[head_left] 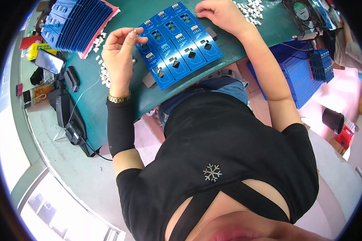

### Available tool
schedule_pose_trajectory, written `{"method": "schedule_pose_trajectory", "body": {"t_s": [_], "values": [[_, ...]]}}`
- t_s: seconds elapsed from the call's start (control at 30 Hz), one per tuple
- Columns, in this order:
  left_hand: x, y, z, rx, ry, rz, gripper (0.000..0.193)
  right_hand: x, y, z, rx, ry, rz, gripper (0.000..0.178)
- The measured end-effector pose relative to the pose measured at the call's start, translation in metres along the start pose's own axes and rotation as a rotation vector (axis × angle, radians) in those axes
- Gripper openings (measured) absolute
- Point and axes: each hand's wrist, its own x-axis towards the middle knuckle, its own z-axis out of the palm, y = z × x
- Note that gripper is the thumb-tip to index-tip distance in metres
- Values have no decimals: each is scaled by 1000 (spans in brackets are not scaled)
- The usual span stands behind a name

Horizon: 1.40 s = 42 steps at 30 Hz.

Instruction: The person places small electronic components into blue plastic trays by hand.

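Observation:
A blue circuit board panel (159,55) lies tilted on the green table in front of me. Small white connectors (178,36) sit in rows across it, between dark cutouts. My left hand (120,54) is above the panel's left edge, thumb and forefinger pinched on a small white connector (136,31). At the panel's far right edge, my right hand (223,17) has its fingertips pressed together near the table. Whatever those fingertips hold, if anything, is too small to make out.
Loose white connectors lie at the far right (251,13) and left (105,76). A row of upright blue boards (78,25) stands far left, near a phone (49,61). A black fan (303,13) blows or rests at far right; a blue crate (299,76) stands below.

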Motion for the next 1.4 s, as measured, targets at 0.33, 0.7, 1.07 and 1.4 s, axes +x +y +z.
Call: {"method": "schedule_pose_trajectory", "body": {"t_s": [0.33, 0.7, 1.07, 1.4], "values": [[4, -10, -14, 229, 132, 12, 22, 36, -78, 20, 329, -395, 16, 12], [4, -14, -27, 245, 126, 89, 24, 41, -84, 45, 89, -465, -66, 9], [18, -25, -59, -199, 136, -86, 24, 38, -88, 42, 122, -387, -57, 8], [19, -21, -62, -250, 277, -103, 22, 44, -88, 39, 27, -476, -136, 10]]}}
